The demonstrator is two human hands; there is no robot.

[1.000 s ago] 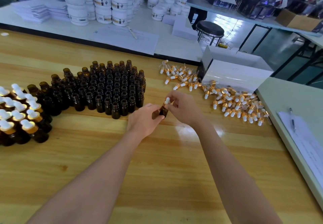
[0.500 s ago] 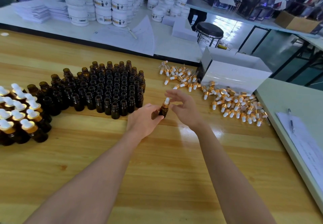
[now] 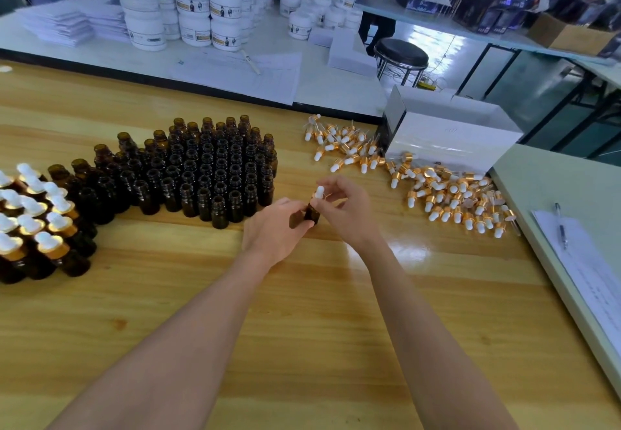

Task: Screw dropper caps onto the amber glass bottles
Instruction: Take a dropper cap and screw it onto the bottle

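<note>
The left hand [image 3: 275, 229] holds one bottle [image 3: 311, 213], just beside the open bottles [image 3: 218, 167]. The right hand [image 3: 349, 214] pinches the cap [image 3: 319, 191] sitting on top of it. This looks like the twisting step. Next, the cap likely needs turning until tight. The hands hide most of the bottle, so how far down the cap sits is hard to see.

I am looking into a small cosmetics packing workshop: rows of open amber glass bottles [image 3: 218, 167] at 11 o'clock, a heap of gold-and-white dropper caps [image 3: 447, 194] at 1 o'clock, stacked white labelled plastic jars [image 3: 225, 9] at 12 o'clock.
</note>
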